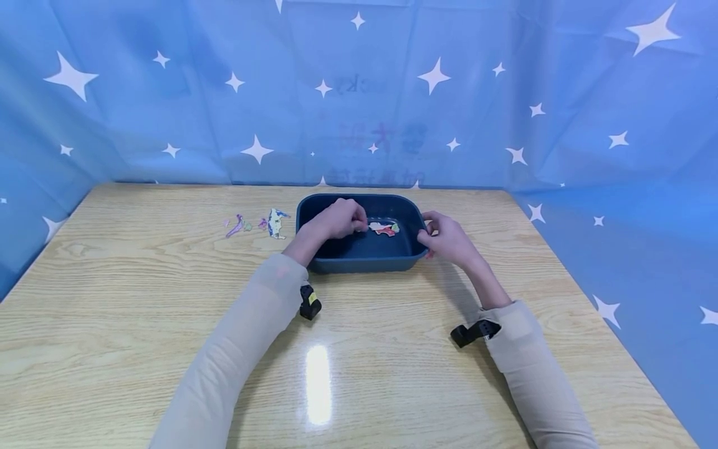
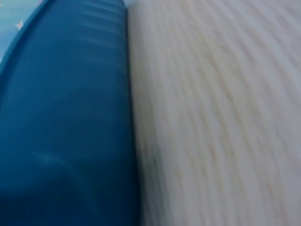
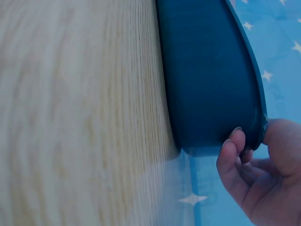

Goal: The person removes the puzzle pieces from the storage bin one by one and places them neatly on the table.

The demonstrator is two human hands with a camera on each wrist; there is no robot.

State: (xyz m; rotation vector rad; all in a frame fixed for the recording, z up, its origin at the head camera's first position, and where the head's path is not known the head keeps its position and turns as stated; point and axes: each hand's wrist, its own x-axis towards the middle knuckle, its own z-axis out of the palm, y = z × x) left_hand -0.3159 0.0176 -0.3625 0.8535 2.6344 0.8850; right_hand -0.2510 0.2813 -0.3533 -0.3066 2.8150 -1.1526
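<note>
A dark blue rectangular bin [image 1: 359, 264] stands on the table. My left hand [image 1: 340, 218] reaches inside it over the near left rim, fingers curled downward. Its fingertips are beside some crumpled scraps [image 1: 385, 229] in white, red and green on the bin's floor; whether they pinch anything is hidden. My right hand [image 1: 447, 237] holds the bin's right end, thumb and fingers about the rim, as the right wrist view also shows. A small pinkish-red bit [image 1: 429, 254] shows just below that hand. In the left wrist view only the bin's side [image 2: 70, 103] and the tabletop appear.
Left of the bin lie a white-and-blue torn piece [image 1: 275, 223], a purple strip [image 1: 236, 226] and small purple and green bits. The wooden table [image 1: 140, 299] meets a blue star-patterned cloth [image 1: 196, 112] behind and at the sides.
</note>
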